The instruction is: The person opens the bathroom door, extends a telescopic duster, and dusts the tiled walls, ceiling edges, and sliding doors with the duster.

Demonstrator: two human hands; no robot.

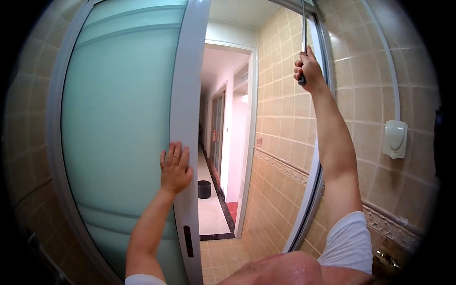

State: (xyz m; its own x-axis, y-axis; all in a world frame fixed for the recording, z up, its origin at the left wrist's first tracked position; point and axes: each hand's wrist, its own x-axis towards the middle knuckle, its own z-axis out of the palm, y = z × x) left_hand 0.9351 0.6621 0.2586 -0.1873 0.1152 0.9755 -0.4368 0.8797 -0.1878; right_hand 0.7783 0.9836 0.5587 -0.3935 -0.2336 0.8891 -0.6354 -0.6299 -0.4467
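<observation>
My left hand (176, 168) lies flat with its fingers stretched out, pressed against the grey edge frame of a sliding door (186, 114) with a frosted green glass panel (118, 123). High on the right, my right hand (309, 70) is wrapped around the dark handle of a long screwdriver (304, 28). Its thin metal shaft points straight up toward the top of the door frame (311, 8). The tip is out of view, so I cannot tell whether it touches anything.
Tiled walls (280, 104) flank the doorway, with a side jamb (304, 209) beside my right arm. A white wall-mounted box (395, 138) hangs at right. Through the opening, a black round bin (204, 189) stands on the hallway floor (211, 221). A recessed handle (188, 241) sits low on the door.
</observation>
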